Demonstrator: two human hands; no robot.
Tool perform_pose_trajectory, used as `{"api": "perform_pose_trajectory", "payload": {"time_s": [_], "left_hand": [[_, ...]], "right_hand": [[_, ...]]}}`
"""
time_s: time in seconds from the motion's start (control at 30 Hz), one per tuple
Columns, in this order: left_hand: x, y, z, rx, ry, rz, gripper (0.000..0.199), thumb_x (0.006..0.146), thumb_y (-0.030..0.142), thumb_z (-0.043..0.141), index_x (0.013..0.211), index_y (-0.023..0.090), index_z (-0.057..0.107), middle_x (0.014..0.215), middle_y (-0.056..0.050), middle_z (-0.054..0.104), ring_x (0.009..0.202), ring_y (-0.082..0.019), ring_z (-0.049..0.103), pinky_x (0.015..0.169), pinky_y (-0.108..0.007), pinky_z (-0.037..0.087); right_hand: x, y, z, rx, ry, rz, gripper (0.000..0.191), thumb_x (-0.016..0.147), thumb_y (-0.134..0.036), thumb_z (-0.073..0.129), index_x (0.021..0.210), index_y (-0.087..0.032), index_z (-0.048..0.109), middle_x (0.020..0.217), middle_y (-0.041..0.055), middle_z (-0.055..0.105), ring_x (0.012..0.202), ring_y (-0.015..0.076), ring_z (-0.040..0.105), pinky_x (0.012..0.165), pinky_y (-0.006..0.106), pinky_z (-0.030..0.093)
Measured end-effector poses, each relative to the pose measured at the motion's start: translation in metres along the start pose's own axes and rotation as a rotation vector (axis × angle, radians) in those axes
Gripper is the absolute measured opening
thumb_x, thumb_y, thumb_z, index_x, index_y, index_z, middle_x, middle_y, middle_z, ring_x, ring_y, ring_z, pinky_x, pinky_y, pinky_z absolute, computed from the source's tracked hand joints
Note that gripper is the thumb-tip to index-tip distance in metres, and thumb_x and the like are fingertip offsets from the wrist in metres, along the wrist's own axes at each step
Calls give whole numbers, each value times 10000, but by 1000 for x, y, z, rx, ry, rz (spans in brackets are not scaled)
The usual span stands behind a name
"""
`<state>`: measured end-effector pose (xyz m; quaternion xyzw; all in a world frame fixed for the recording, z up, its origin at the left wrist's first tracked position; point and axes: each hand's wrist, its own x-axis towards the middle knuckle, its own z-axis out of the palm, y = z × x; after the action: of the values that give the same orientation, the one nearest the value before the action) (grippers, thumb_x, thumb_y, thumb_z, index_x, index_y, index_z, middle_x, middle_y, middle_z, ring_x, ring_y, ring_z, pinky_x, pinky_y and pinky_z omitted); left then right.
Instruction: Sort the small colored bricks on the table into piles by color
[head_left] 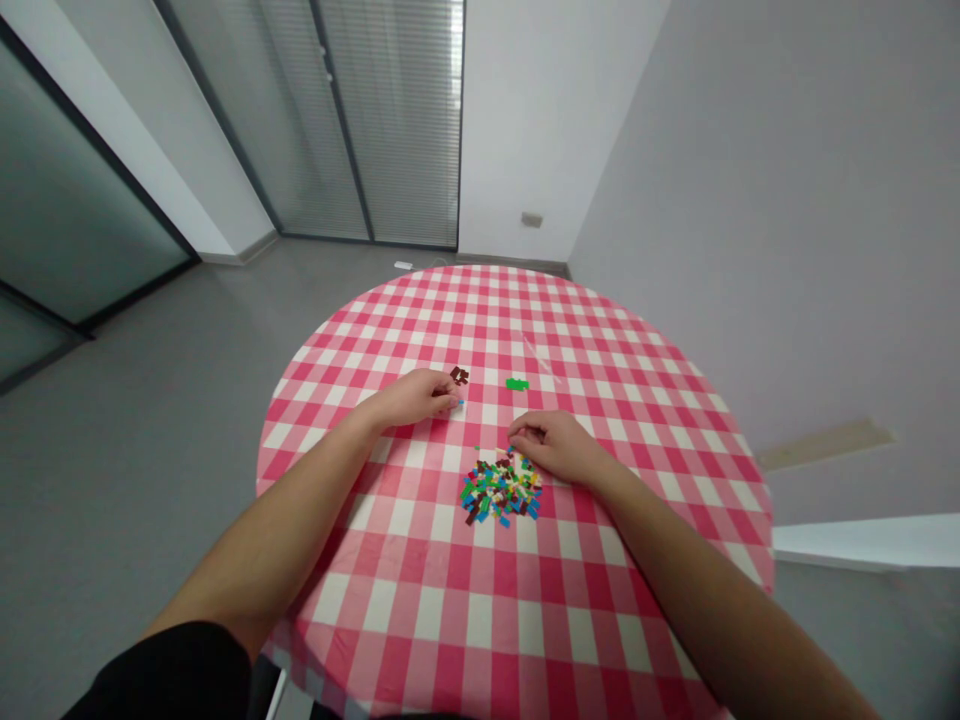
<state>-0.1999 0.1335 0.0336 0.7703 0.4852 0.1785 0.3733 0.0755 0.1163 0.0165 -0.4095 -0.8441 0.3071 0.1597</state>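
Observation:
My left hand (421, 397) rests on the checked tablecloth, fingers curled together in a pinch. A small blue brick (460, 402) shows right at its fingertips. Just beyond that hand lies a little group of brown bricks (460, 375). My right hand (556, 443) is at the far right edge of a mixed pile of small toy bricks (499, 492), its fingers bent and drawn together. Under its fingertips is another blue piece (511, 450); whether the fingers grip it is too small to tell. Green bricks (517, 384) lie grouped together beyond my right hand.
The round table wears a pink and white checked cloth (450, 610). A thin, clear strip-like shape (540, 357) lies behind the green bricks. Glass partitions (390, 120) and a white wall (547, 110) stand past the table, with grey floor (187, 400) at the left.

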Motion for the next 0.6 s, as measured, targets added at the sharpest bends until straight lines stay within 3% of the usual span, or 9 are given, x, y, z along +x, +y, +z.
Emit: {"api": "perform_pose_trajectory", "payload": {"time_s": [0.2, 0.4, 0.6], "left_hand": [[-1, -11, -5, -117, 10, -55, 110, 705, 263, 639, 702, 153, 629, 714, -32, 660, 645, -123, 560, 593, -252, 418], [1, -15, -8, -92, 72, -80, 95, 667, 227, 661, 697, 148, 618, 678, -29, 639, 610, -115, 541, 556, -244, 411], [2, -20, -8, -80, 59, -103, 149, 651, 221, 660, 781, 149, 644, 725, -27, 656, 649, -128, 561, 584, -248, 430]], "right_hand": [[0, 0, -1, -3, -6, 5, 184, 846, -268, 563, 896, -169, 709, 594, -7, 581, 536, 117, 493, 545, 240, 331], [-1, -1, -1, -4, -6, 6, 192, 851, -270, 558, 905, -165, 710, 583, -11, 566, 526, 113, 480, 542, 242, 325], [-1, 1, 0, -3, 0, 7, 194, 850, -272, 559, 910, -167, 710, 581, -11, 572, 521, 112, 474, 544, 241, 330]]}}
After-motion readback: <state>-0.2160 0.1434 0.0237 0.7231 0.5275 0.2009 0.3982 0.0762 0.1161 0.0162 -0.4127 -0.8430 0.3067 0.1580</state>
